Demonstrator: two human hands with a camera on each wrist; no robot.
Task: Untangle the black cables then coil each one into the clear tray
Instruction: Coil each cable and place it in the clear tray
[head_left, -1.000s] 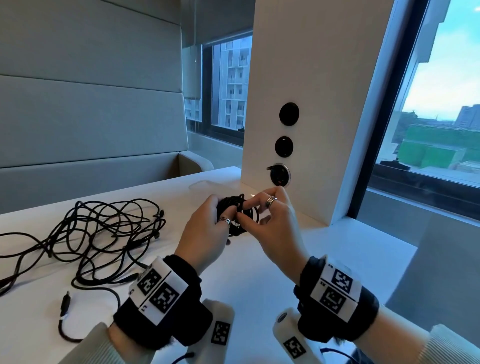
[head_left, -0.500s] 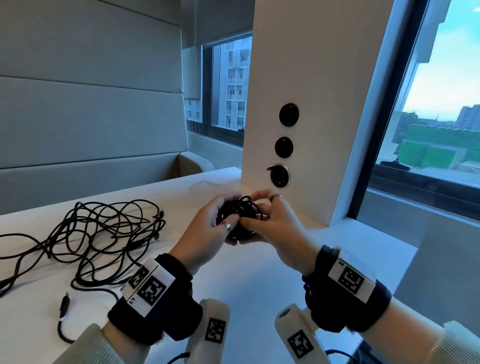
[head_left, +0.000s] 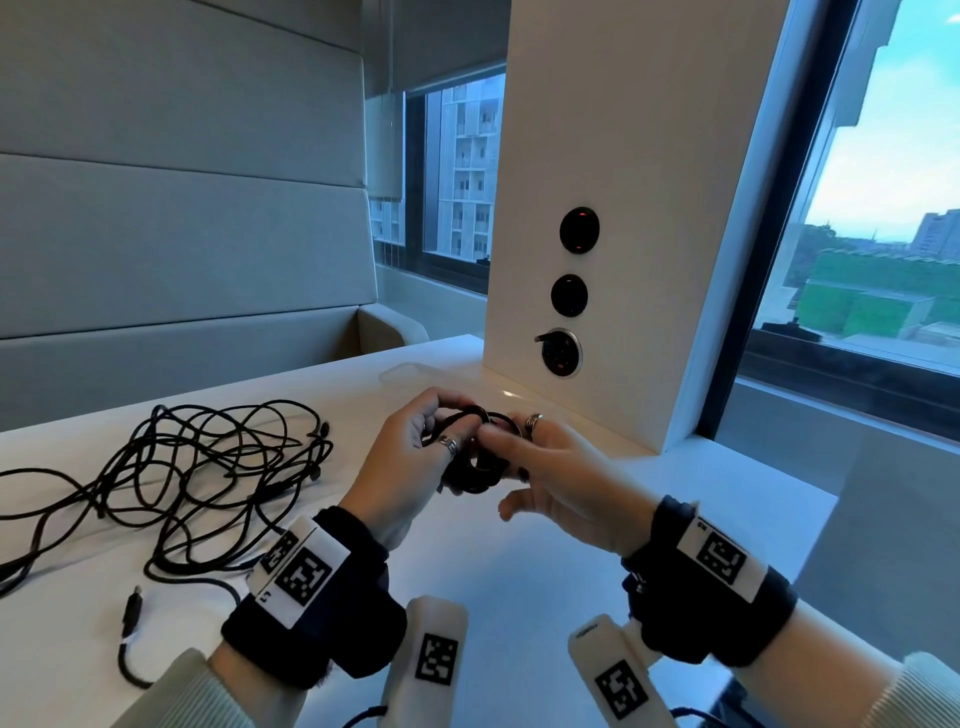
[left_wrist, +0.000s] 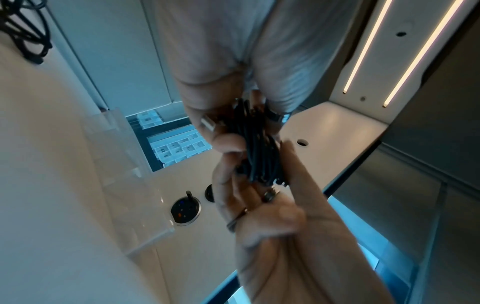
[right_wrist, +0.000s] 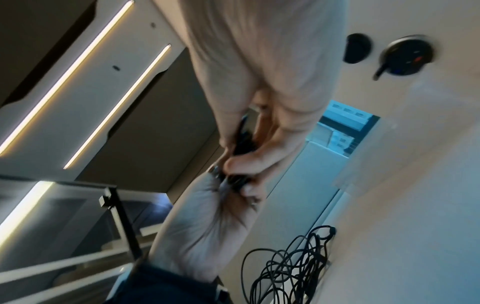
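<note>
A small coil of black cable (head_left: 474, 470) hangs above the white table (head_left: 545, 561), held between both hands. My left hand (head_left: 447, 431) grips its left side with curled fingers and thumb. My right hand (head_left: 498, 441) pinches its right side, thumb in front, little finger hanging loose. The left wrist view shows the coil (left_wrist: 259, 156) edge-on between the fingers, and the right wrist view shows the coil (right_wrist: 242, 144) too. A loose tangle of black cables (head_left: 208, 467) lies to the left. The clear tray (head_left: 410, 370) stands behind the hands, by the pillar.
A white pillar (head_left: 623, 182) with three round black sockets (head_left: 561, 354) stands just behind the hands. A free plug end (head_left: 132, 608) lies near the front left. The table edge drops off at the right, below a window. A padded bench back runs behind.
Both hands have sunk a little with the coil. The right hand's fingers have shifted round the coil, its wrist rolling outward. The tangle has not moved.
</note>
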